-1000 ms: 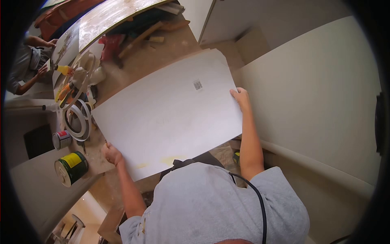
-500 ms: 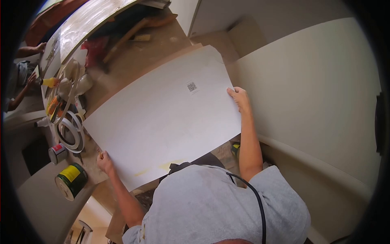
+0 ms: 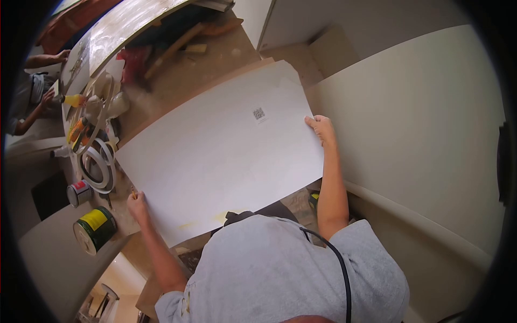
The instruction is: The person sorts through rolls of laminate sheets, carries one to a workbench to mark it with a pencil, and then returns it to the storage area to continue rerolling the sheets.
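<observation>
A large white panel (image 3: 215,156) lies slanted across the workbench in front of my body, its near edge reaching my waist. A printed code label (image 3: 259,113) is stuck on its upper right part, and yellowish smears mark the near edge. My left hand (image 3: 138,209) is closed on the panel's left edge, with a thin yellow-brown stick, perhaps a pencil, poking up from the fingers. On the right edge, my right hand (image 3: 323,131) grips with the thumb on top; its other fingers are mostly hidden underneath.
Left of the panel stand a green can with a yellow label (image 3: 95,230), a smaller can (image 3: 79,193) and coiled white edging strip (image 3: 97,167). Another person's arm (image 3: 36,116) shows at far left. A large pale board (image 3: 414,118) stands along the right.
The view has shifted slightly, so the bench items appear a little further right. My left hand and the panel's left end sit slightly higher in view. Both hands keep their hold.
</observation>
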`<state>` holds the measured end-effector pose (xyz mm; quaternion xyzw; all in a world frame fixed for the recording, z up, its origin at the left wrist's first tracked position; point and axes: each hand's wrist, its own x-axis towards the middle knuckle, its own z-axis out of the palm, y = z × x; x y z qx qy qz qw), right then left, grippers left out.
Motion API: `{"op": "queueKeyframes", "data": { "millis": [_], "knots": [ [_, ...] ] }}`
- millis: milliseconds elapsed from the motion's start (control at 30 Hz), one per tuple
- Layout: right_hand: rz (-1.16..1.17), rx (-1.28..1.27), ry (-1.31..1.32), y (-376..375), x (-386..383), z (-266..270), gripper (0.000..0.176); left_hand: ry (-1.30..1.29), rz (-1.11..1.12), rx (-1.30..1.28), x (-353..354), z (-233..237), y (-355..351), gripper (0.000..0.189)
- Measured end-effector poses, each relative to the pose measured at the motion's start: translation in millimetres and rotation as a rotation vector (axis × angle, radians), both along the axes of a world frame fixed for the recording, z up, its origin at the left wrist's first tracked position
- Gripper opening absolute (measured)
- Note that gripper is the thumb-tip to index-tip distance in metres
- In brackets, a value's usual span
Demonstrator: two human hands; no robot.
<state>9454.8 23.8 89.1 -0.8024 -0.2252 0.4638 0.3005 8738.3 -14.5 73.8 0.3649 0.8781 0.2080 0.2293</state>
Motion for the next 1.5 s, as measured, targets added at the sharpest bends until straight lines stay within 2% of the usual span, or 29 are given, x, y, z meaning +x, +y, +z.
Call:
{"op": "queueKeyframes", "data": {
  "millis": [100,167,233,267,300,333,367,400,433,467,500,533,600,733,800,867,933,967,1033,1067,1133,1200,1233,1267,1300,1333,1400,1433,1500],
  "knots": [
    [-0.071,0.158,0.061,-2.3,-1.9,-17.4,0.033,0.092,-0.056,-0.109,-1.3,9.7,5.0,0.026],
    [-0.032,0.110,0.067,-1.1,2.2,-15.6,0.036,-0.022,-0.014,-0.115,3.8,16.0,9.1,0.027],
    [0.002,0.068,0.070,-1.0,5.9,-19.5,0.040,0.015,-0.022,-0.136,1.2,14.5,12.1,0.028],
    [-0.016,0.116,-0.032,-1.4,7.3,-33.6,0.043,0.052,-0.031,-0.160,-2.0,11.5,15.1,0.029],
    [-0.025,0.165,-0.129,-1.4,6.7,-42.1,0.046,-0.027,-0.060,-0.116,-9.0,3.4,17.7,0.031],
    [0.051,0.088,-0.174,0.2,7.6,-30.6,0.047,-0.098,-0.069,-0.070,-18.9,-8.7,14.6,0.034],
    [0.149,0.015,-0.209,1.9,7.7,-19.1,0.048,-0.300,-0.125,0.087,-31.6,-26.9,6.9,0.032],
    [0.170,0.225,-0.066,-8.6,8.3,-18.6,0.045,-0.223,-0.130,0.147,-58.1,-73.4,0.5,0.031],
    [0.171,0.363,0.021,-5.7,14.9,-39.9,0.043,-0.010,-0.135,0.157,-30.2,-44.8,1.3,0.031],
    [0.131,0.307,0.038,4.4,23.7,-66.3,0.040,0.058,-0.098,0.013,-14.0,-15.8,5.4,0.036],
    [0.138,0.242,0.023,5.8,14.5,-43.8,0.039,0.146,-0.114,-0.069,-21.5,-25.9,10.8,0.042],
    [0.071,0.240,0.074,11.2,19.5,-54.2,0.040,0.190,-0.012,-0.172,1.4,1.6,11.7,0.047],
    [0.109,0.200,-0.156,15.2,23.4,-62.1,0.044,0.102,0.075,-0.224,15.0,28.3,11.7,0.047],
    [0.118,0.183,-0.171,17.6,18.7,-57.8,0.049,0.120,0.092,-0.194,20.6,35.4,6.6,0.045],
    [0.048,0.024,-0.138,12.0,-7.7,-12.9,0.049,0.122,0.096,-0.164,16.3,25.4,1.7,0.044],
    [0.096,0.199,-0.017,21.3,40.0,-89.2,0.050,0.127,0.074,-0.115,12.4,14.8,-2.5,0.043],
    [0.217,0.208,-0.214,14.1,34.7,-68.6,0.048,0.064,-0.001,-0.080,-0.8,-8.1,-16.3,0.043],
    [0.174,0.140,-0.202,13.1,32.5,-63.6,0.049,0.017,-0.033,-0.060,-7.3,-16.5,-24.7,0.043],
    [0.134,0.083,-0.189,19.4,39.5,-72.8,0.049,-0.020,-0.047,-0.098,9.4,12.7,-47.6,0.043],
    [0.086,0.170,-0.193,22.8,46.8,-96.2,0.047,-0.023,-0.050,-0.094,13.2,16.5,-61.0,0.043],
    [0.036,0.260,-0.186,24.2,35.6,-92.9,0.046,-0.023,-0.103,-0.100,11.7,17.4,-90.7,0.043],
    [0.114,0.196,-0.252,9.8,5.6,-37.8,0.047,0.045,-0.099,-0.015,11.3,5.1,-119.2,0.038],
    [0.125,0.153,-0.209,9.4,11.5,-57.3,0.048,0.102,-0.096,0.072,14.2,1.9,-133.5,0.034],
    [0.122,0.120,-0.179,17.0,29.7,-75.1,0.049,0.018,-0.045,0.098,20.9,5.7,-145.8,0.033],
    [0.172,0.109,-0.281,14.8,27.9,-63.2,0.050,-0.081,-0.012,0.134,26.4,6.9,-153.0,0.031],
    [0.207,0.094,-0.392,11.7,15.7,-48.3,0.051,-0.117,-0.040,0.221,18.6,-16.0,-162.6,0.029],
    [0.039,0.296,-0.447,10.9,22.1,-88.7,0.045,0.016,-0.011,0.217,43.3,6.9,-165.3,0.032],
    [0.069,0.252,-0.419,4.4,12.0,-67.3,0.043,0.092,0.036,0.168,57.2,23.7,-163.8,0.032],
    [0.089,0.206,-0.396,0.0,-9.8,-18.0,0.041,0.117,0.042,0.230,56.7,13.4,-159.1,0.032]
  ]
}}
